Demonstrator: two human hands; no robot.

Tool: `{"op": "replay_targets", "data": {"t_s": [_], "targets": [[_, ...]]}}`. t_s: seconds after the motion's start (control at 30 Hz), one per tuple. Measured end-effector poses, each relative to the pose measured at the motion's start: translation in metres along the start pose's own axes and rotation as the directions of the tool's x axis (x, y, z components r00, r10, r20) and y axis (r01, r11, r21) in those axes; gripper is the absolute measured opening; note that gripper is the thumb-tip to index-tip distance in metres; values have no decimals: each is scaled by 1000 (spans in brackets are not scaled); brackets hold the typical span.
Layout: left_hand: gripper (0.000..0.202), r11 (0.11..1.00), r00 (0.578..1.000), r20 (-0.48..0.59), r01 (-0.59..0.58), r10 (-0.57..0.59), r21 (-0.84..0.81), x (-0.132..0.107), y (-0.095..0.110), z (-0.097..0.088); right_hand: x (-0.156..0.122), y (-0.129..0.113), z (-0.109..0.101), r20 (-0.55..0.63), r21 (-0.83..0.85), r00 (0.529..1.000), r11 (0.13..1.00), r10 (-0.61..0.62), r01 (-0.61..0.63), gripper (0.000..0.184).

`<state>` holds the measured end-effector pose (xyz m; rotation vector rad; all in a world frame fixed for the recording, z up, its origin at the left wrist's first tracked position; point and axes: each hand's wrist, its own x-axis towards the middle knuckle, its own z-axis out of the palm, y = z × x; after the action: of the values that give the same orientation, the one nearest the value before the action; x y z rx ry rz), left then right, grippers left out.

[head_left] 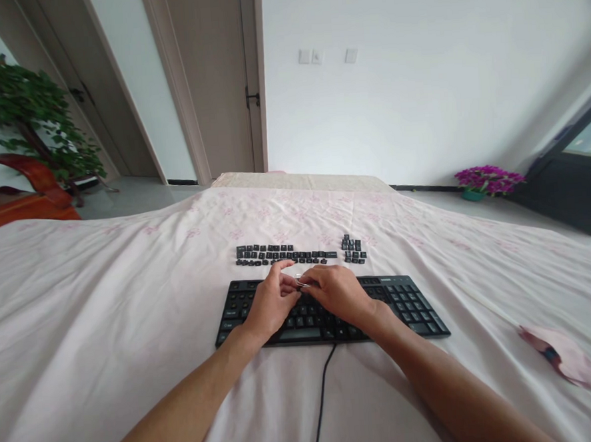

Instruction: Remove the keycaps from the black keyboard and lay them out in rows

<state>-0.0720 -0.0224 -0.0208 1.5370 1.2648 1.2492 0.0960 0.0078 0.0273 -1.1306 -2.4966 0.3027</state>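
Observation:
A black keyboard (307, 332) lies on the pink-white cloth, with some keys gone from its upper rows. Above its upper middle my right hand (340, 291) is closed on a thin wire keycap puller (303, 284). My left hand (273, 301) meets it there, index finger raised, thumb and other fingers pinched at the wire's end. Whatever sits between those left fingers is too small to make out. Just beyond the keyboard, loose black keycaps (282, 255) lie in rows, and a smaller group of keycaps (352, 247) is to their right.
A black cable (324, 399) runs from the keyboard's near edge towards me. On the right lies a pink cloth item (567, 358) with a pale stick. Farther off are a wooden chair (28, 190), a leafy plant (23, 111) and purple flowers (490, 177).

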Motion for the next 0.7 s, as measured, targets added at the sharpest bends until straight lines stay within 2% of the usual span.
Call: {"op": "replay_targets", "data": {"t_s": [0.13,0.27,0.47,0.6,0.7], "targets": [[56,1000,1000,-20,12,-13,-29,1,0,1,-1,-2,1,23,-79,998,995,60,-58,12],[53,1000,998,-57,16,-16,5,1,2,1,10,10,-5,-6,-76,993,990,122,-122,12],[31,982,997,-41,-56,65,182,0,4,1,66,51,-12,-68,-68,946,944,317,-321,14],[27,964,992,-5,-121,126,235,1,2,1,100,69,0,-8,-87,905,901,426,-425,14],[26,952,990,10,-140,143,272,1,2,1,113,75,11,23,-95,887,884,461,-457,14]]}}
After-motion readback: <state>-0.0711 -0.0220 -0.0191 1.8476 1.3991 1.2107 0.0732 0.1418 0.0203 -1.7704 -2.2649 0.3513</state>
